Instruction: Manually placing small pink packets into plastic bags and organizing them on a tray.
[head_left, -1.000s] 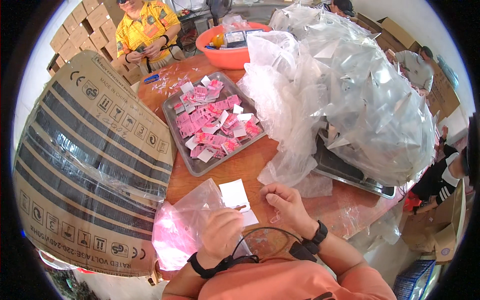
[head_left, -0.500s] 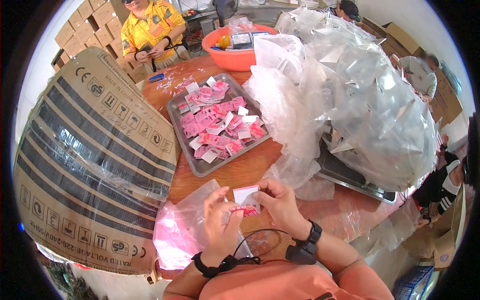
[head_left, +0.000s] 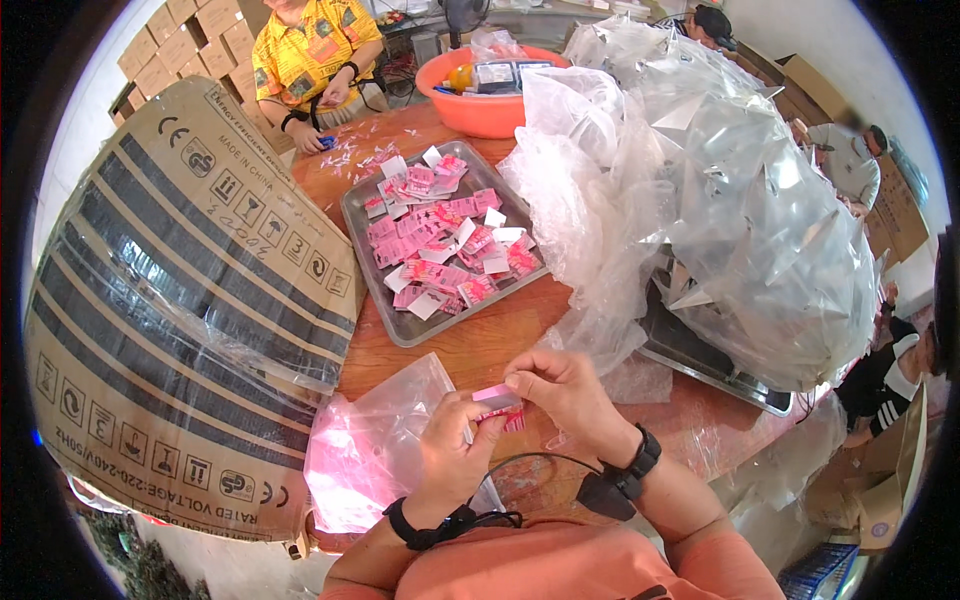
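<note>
Pinching 1 pink card (head_left: 493, 399) in left hand (head_left: 453, 448) and right hand (head_left: 578, 398); now showing less white than before, so apparently further folded.

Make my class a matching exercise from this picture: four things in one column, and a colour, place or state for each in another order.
Column one
1. Folded pink card
2. Metal tray
3. Round basin
4. Large cardboard box

Column two
A. Orange, toward the far side of the table
B. Brown with dark stripes, at the picture's left
C. In the left hand, with the right hand at its edge
D. Bearing a heap of pink and white cards

Right pairs: 1-C, 2-D, 3-A, 4-B
</note>
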